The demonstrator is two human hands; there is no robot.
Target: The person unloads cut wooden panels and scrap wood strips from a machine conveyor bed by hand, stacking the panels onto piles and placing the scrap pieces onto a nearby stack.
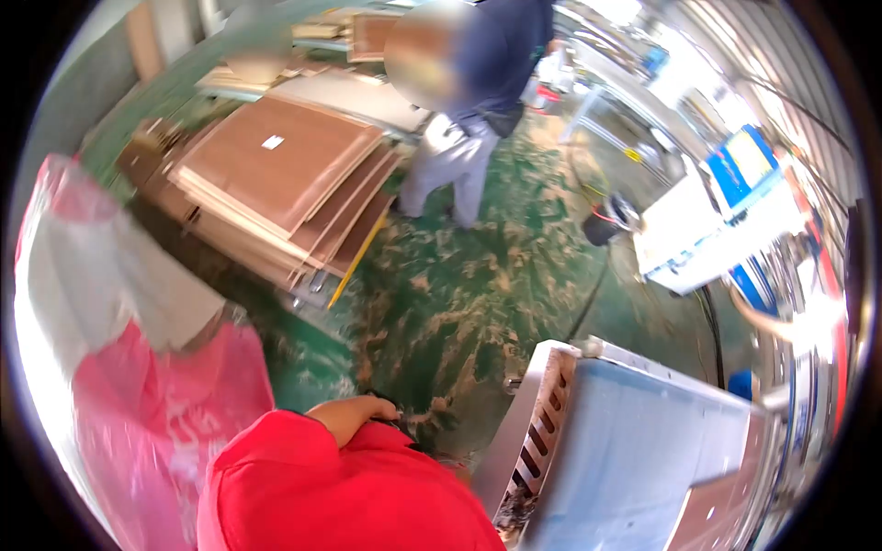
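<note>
My left hand (384,410) is low in the middle of the head view, close to my red shirt (340,491). Something dark shows at the hand, but blur and the small size hide what it is. Its fingers cannot be made out. To its right stands a machine with a pale blue-grey flat top (643,450) and a slotted side panel (542,427). On the left is a pink and clear plastic bag (175,395). My right hand is out of view.
A stack of brown boards (276,165) lies ahead to the left. Beside it stands another person in dark top and grey trousers (450,165). Sawdust covers the green floor (459,285). A dark bucket (602,225) and a white-and-blue machine (717,230) are at right.
</note>
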